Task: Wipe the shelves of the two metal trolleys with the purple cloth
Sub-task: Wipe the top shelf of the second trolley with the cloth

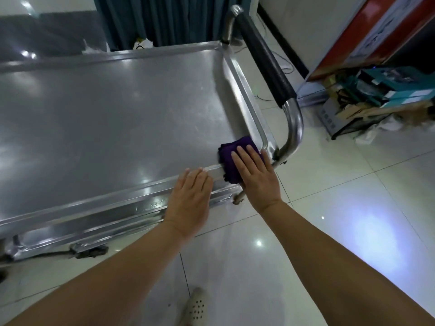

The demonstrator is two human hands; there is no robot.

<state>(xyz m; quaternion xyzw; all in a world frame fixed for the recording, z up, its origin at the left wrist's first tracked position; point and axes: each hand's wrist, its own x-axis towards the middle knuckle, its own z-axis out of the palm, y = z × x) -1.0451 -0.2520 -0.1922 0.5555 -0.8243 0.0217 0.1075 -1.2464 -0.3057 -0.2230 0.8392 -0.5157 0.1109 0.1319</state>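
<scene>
No readable text; only blurred marks on the trolley rim (pixel 153 204) and grey box (pixel 328 118).

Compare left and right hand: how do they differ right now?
Right hand presses the purple cloth into the near right corner of the shelf; left hand rests bare on the near rim. Right hand reaches past that rim; left hand stops on it. Both lie flat, palm down.

Left hand (pixel 190 198): flat, palm down, fingers straight and together.
Right hand (pixel 255 177): flat, palm down, fingers straight.
Arms: both bare, stretched forward.
</scene>
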